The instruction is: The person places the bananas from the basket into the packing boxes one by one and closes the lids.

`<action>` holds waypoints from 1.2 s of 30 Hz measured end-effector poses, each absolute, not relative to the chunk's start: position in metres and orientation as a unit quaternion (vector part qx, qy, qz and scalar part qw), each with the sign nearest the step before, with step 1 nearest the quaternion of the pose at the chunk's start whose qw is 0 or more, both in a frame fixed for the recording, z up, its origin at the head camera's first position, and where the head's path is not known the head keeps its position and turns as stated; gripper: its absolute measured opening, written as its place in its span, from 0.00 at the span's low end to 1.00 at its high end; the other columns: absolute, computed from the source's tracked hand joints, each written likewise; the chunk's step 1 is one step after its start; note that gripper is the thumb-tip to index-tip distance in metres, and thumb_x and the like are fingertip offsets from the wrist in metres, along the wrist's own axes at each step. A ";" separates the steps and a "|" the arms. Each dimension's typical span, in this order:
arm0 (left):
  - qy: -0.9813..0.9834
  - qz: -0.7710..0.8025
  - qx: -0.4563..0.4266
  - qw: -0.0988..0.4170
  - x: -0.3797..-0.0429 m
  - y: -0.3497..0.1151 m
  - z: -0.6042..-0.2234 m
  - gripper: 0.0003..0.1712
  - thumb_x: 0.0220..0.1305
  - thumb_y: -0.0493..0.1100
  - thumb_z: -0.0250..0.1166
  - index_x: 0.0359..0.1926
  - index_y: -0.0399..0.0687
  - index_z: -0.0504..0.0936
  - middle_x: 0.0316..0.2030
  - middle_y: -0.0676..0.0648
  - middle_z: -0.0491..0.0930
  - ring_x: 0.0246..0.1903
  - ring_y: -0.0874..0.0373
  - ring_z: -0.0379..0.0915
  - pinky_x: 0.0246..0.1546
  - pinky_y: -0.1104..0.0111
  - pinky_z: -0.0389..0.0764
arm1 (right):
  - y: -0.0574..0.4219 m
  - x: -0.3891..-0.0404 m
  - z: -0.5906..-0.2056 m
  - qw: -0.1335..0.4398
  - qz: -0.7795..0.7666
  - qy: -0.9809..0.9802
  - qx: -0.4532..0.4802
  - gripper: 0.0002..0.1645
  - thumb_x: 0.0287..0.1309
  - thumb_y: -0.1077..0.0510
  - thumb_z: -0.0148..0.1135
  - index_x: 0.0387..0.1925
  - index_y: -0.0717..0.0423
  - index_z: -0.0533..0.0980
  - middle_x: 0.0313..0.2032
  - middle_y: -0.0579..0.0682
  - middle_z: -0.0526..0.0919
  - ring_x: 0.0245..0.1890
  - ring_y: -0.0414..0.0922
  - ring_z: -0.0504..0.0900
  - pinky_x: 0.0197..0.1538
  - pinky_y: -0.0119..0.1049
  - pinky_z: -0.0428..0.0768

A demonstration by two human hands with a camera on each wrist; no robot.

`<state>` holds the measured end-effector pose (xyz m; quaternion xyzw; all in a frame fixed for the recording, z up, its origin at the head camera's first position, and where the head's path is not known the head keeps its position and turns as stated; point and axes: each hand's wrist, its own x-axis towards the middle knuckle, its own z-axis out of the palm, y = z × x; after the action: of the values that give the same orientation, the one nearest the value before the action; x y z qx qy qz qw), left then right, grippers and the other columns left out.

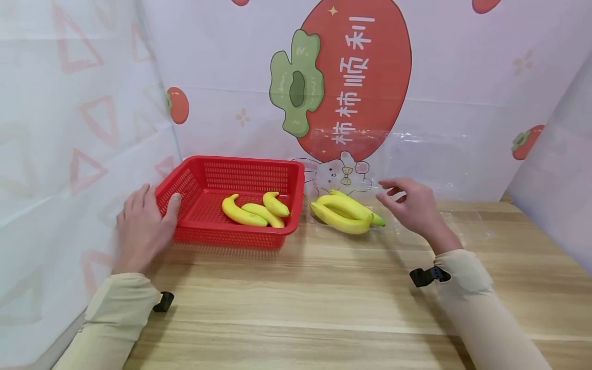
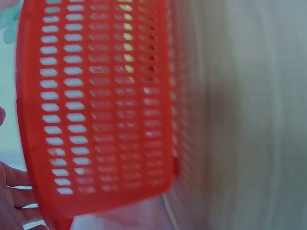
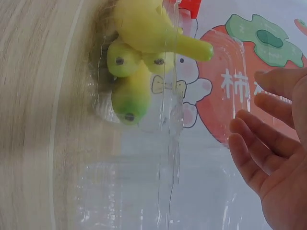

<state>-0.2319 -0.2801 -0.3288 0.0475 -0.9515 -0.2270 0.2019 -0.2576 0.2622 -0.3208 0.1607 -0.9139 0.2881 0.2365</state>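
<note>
Left hand (image 1: 145,226) lies along the left side of a red plastic basket (image 1: 231,228), thumb by its rim and fingers extended outside. Three small yellow bananas (image 1: 263,211) lie in the basket's right half. My right hand (image 1: 411,208) is raised just right of a clear plastic clamshell box (image 3: 165,139), its fingers loosely bent with nothing between them. Inside the box's left part sits a bunch of yellow bananas (image 1: 344,222) with green-tinged tips. The box's raised clear lid (image 1: 430,154) leans toward the back wall.
The wooden tabletop (image 1: 277,308) spreads in front of the basket and box. Behind stands a white backdrop (image 1: 222,103) printed with a big persimmon and a rabbit. A patterned white sheet (image 1: 55,154) hangs on the left, and another white panel (image 1: 555,169) on the right.
</note>
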 end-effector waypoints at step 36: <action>-0.814 -0.572 -0.079 -0.067 -0.333 -0.036 -0.234 0.40 0.81 0.69 0.41 0.86 0.63 0.51 0.84 0.51 0.53 0.84 0.50 0.47 0.84 0.45 0.55 | 0.251 -0.340 -0.227 0.074 0.324 -0.943 0.030 0.53 0.72 0.44 0.62 0.87 0.47 0.46 0.84 0.57 0.55 0.83 0.62 0.55 0.75 0.71 0.68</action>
<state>-0.3329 -0.0363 -0.2343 -0.0786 -0.8136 -0.5722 -0.0669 -0.3403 0.2507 -0.2271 0.0300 -0.9428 0.3236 0.0736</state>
